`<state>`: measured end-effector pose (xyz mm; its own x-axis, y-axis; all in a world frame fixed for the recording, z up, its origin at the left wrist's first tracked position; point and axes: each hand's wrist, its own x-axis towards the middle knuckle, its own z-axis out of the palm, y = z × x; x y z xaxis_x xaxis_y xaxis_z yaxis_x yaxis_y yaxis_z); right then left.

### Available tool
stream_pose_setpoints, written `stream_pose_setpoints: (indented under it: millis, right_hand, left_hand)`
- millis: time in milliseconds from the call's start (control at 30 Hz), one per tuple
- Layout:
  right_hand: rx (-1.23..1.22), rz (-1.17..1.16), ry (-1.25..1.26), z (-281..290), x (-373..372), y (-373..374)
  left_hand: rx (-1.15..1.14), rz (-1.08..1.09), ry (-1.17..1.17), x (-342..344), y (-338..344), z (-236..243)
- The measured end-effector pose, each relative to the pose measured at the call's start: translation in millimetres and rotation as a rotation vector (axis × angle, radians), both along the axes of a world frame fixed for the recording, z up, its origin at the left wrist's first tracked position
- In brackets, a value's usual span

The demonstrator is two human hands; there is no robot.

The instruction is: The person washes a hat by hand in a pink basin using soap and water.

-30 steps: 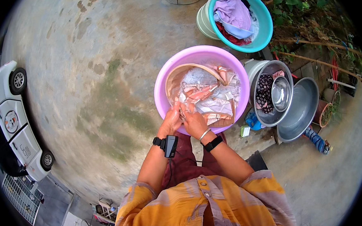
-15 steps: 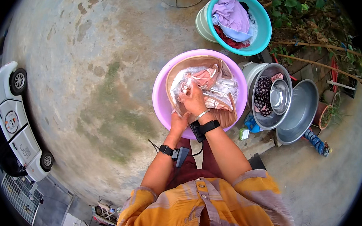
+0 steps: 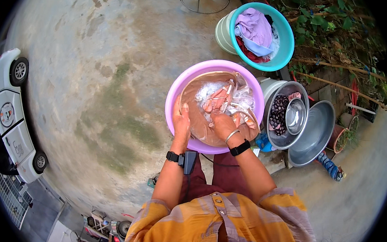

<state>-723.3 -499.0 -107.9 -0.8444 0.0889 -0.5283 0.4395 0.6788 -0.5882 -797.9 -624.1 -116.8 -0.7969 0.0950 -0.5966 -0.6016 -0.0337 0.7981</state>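
A pink-lilac basin (image 3: 171, 94) in front of me holds a brown, wet cloth (image 3: 197, 129) spread round its inside. White suds (image 3: 205, 91) and a bunched salmon-pink garment with pale straps (image 3: 220, 98) lie in the middle. My left hand (image 3: 181, 121) is at the left side, thumb up, closed on the brown cloth's edge just inside the rim. Lower in the basin, my right hand (image 3: 223, 126) is curled over the cloth beside the salmon-pink garment. Its fingertips are partly hidden, so what they pinch cannot be made out.
Beyond stands a teal basin (image 3: 288, 42) of lilac and red laundry on a pale bucket (image 3: 224, 34). To the right are a metal basin (image 3: 304, 101) with dark patterned cloth and a small bowl (image 3: 295, 116), and another metal basin (image 3: 316, 142). A car (image 3: 14, 114) stands far left.
My left hand has moved up and left along the basin's side. My right hand has come down and right, off the suds. The brown cloth is more spread, and the salmon-pink garment has shifted.
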Motion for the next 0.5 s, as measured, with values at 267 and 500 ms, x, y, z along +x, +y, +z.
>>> stream_pose_setpoints:
  millis: [267, 500]
  right_hand:
    - [-0.291, -0.368, 0.283, 8, -46, -28]
    - [-0.387, -1.182, 0.539, -15, -85, 23]
  left_hand:
    - [0.164, -0.128, -0.16, 48, -24, -24]
    - [-0.229, -0.617, 0.26, 68, -22, 29]
